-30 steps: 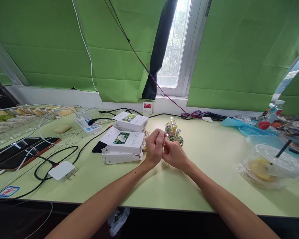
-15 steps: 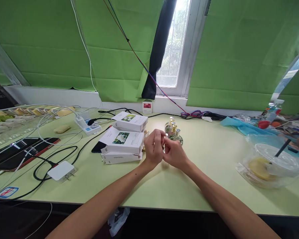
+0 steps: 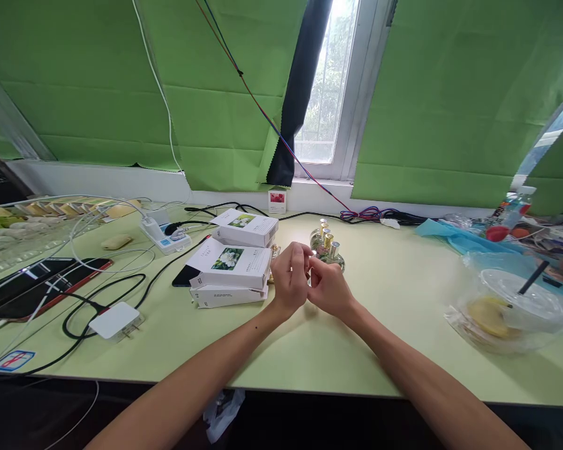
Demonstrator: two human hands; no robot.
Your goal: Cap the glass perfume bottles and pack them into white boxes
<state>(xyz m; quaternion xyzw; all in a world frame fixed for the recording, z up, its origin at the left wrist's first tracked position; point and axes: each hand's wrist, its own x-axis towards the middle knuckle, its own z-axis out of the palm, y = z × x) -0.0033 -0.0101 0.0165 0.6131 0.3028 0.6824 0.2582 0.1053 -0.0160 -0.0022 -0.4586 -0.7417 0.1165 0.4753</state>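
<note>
Hands (image 3: 289,280) meet beside gold-capped bottles (image 3: 327,240); their hold looks unclear.

Gold-capped glass bottles (image 3: 328,240) (partly hidden) upright in close row on table (image 3: 403,294).

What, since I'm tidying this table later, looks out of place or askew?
The white boxes beside the left hand look askew: they're stacked unevenly, with a flap standing open. A white charger lies loose on the table, not plugged into the power strip. No spill shows.
</note>
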